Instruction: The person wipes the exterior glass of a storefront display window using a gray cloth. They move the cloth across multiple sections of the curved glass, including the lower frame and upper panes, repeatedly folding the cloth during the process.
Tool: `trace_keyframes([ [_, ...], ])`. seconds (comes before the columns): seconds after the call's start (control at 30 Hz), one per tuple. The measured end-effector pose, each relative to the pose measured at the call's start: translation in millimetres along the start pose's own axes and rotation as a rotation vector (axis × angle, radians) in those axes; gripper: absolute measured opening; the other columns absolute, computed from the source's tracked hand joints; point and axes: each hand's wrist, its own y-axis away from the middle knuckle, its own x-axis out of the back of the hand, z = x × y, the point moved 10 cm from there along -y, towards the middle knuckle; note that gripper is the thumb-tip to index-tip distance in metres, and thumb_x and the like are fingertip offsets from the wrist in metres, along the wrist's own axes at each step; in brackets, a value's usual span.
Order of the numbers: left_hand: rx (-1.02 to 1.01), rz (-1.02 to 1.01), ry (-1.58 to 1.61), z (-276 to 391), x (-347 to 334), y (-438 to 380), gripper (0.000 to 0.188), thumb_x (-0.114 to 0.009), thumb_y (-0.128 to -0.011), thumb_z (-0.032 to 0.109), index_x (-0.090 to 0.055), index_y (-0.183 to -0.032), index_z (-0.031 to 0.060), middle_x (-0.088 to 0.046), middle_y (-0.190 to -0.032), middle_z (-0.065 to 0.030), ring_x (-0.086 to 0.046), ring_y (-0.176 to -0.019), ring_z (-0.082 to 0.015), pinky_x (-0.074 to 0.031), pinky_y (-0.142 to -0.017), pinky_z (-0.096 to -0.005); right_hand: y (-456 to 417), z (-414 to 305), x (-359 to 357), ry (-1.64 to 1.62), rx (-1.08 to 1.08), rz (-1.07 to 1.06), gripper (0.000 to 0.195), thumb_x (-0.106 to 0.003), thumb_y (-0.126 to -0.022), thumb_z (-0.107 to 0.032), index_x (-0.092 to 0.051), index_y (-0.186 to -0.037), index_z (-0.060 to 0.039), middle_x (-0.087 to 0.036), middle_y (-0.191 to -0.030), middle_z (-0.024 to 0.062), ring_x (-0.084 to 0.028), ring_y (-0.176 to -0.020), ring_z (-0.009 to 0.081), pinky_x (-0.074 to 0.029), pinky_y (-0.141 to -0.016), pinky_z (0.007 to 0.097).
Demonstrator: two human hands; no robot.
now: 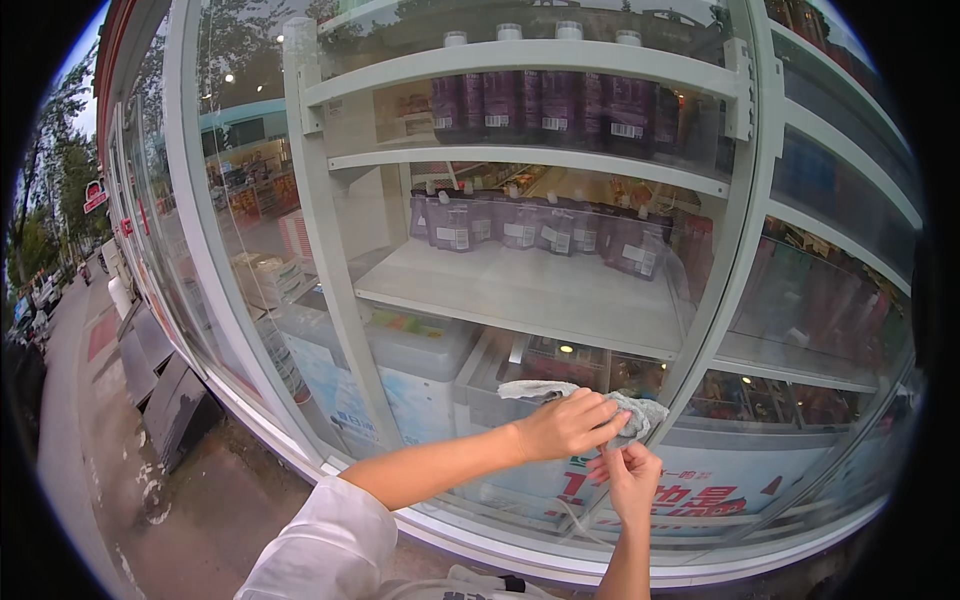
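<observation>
My left hand [574,426] reaches across from the left and grips a crumpled grey cloth [643,417] in front of a large shop window [525,315]. One end of the cloth sticks out to the left above the knuckles. Just below it, my right hand [632,474] has its fingers bent and its fingertips by the cloth's lower edge and my left fingers. Whether the right hand pinches the cloth, I cannot tell. Part of the cloth is hidden by my left hand.
Behind the glass, a white shelf [495,281] bears several purple pouches [517,225]; dark purple bottles [555,105] stand above. Chest freezers [420,360] sit lower down. A window frame post [720,322] rises at right. Dark panels [176,409] lean near the wall beside the pavement [82,420].
</observation>
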Motion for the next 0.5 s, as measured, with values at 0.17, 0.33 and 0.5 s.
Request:
trace_keyframes([
  [0.17,0.258,-0.292,0.21,42,-60,115,0.034,-0.07,-0.074,0.006,-0.068,-0.108,0.0027,-0.062,-0.098,-0.0092,-0.062,-0.09,-0.0258,-0.051,-0.073,-0.0356,30,39,2,0.635,-0.126,-0.274,0.021,-0.074,-0.087,-0.013,-0.072,-0.098,0.0045,-0.075,-0.081,0.0167,-0.073,-0.068,0.0192,-0.056,-0.066,0.0327],
  [0.33,0.902,-0.699,0.562,99,-118,282,0.021,-0.07,-0.085,0.011,-0.069,-0.105,0.0031,-0.064,-0.1,-0.0117,-0.063,-0.097,-0.0338,-0.051,-0.079,-0.0424,70,85,4,0.728,-0.239,-0.503,0.033,-0.078,-0.088,-0.018,-0.071,-0.112,0.0036,-0.076,-0.092,0.0173,-0.075,-0.085,0.0236,-0.058,-0.077,0.0341],
  [0.5,1.555,-0.505,0.89,86,-94,268,0.017,-0.068,-0.093,0.015,-0.068,-0.106,0.0031,-0.065,-0.102,-0.0149,-0.064,-0.088,-0.03,-0.049,-0.077,-0.0386,73,88,30,0.709,-0.202,-0.431,0.037,-0.076,-0.088,-0.02,-0.07,-0.117,0.003,-0.075,-0.1,0.0221,-0.074,-0.089,0.0321,-0.057,-0.08,0.0389],
])
